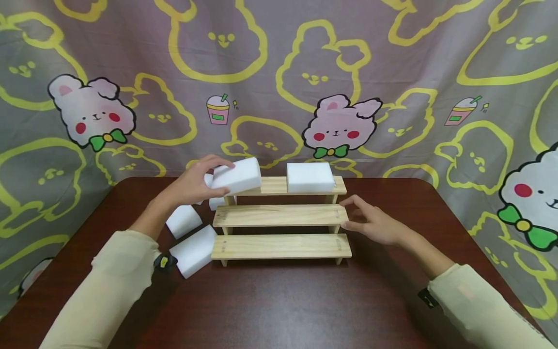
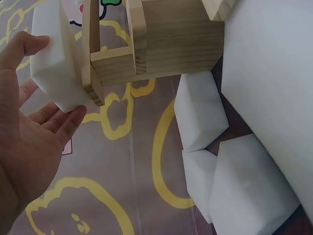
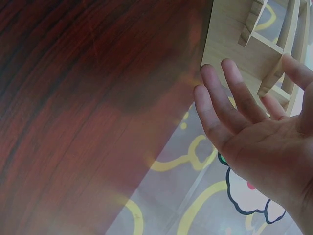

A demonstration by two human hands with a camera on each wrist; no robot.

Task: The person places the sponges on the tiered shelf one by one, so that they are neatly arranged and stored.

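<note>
My left hand (image 1: pixel 196 179) grips a white foam block (image 1: pixel 237 176) between thumb and fingers, slightly tilted, at the left end of the top tier of a wooden three-step stand (image 1: pixel 279 215). In the left wrist view the block (image 2: pixel 56 54) stands close against the end of the top board (image 2: pixel 93 73). A second white block (image 1: pixel 310 177) lies flat on the top tier toward its right end. My right hand (image 1: pixel 379 224) has its fingers spread and loosely bent, thumb and fingertips right at the right end of the middle tier; it holds no block.
Several white foam blocks lie on the dark wooden table (image 1: pixel 279 305) left of the stand, among them a long one (image 1: pixel 194 250) beside the bottom tier and another (image 1: pixel 184 221) behind it. A patterned curtain (image 1: pixel 270 63) hangs behind the table.
</note>
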